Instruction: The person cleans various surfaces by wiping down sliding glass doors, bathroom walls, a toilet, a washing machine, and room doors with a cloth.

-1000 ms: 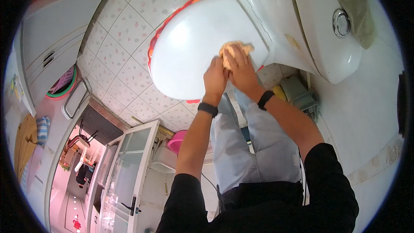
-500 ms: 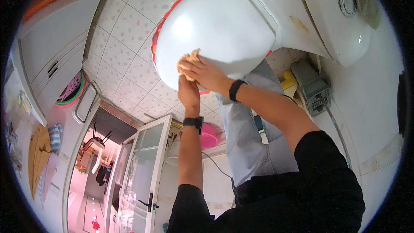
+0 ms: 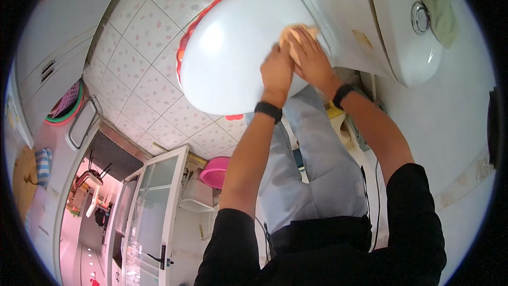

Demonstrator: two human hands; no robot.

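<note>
A tan, crumpled cloth (image 3: 289, 34) lies pressed on the closed white toilet lid (image 3: 233, 58), near its hinge side. My right hand (image 3: 312, 61) spreads over the cloth and bears down on it, holding it against the lid. Beside it, my left hand (image 3: 277, 72) is closed at the cloth's near-left edge, its fingertips partly hidden. A red frilly seat cover edge (image 3: 182, 47) shows round the lid's rim. Both wrists wear black bands.
The toilet tank (image 3: 402, 47) with a round flush button (image 3: 420, 18) stands at right, a pale green cloth (image 3: 434, 10) on it. A pink basin (image 3: 215, 172) sits near the open glass door (image 3: 151, 206). White cabinets (image 3: 63, 37) line the left.
Both hands and the cloth have slid across the lid from its front edge to the hinge side, rightward and upward. The view has shifted a little too.
</note>
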